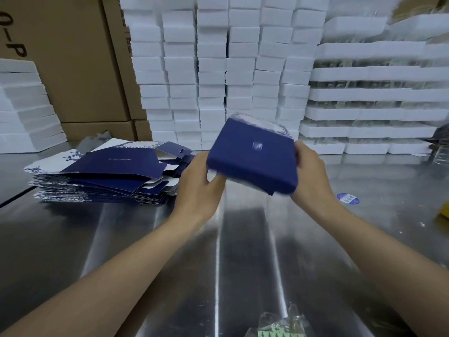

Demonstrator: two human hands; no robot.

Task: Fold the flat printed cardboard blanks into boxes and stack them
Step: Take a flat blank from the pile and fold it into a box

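Note:
A dark blue printed box (252, 156), folded into shape and blurred by motion, is held tilted above the steel table (218, 251). My left hand (198, 188) grips its left end with the thumb on the near edge. My right hand (309, 172) grips its right end, fingers hidden behind the box. To the left lies a pile of flat blue-and-white printed blanks (104, 173), the top ones partly lifted and skewed.
White foam boxes (218, 69) are stacked in a tall wall behind, with white trays (376, 93) at right and brown cartons (80, 69) at left. A round blue sticker (348, 198) lies right, a plastic bag (281, 323) at the near edge.

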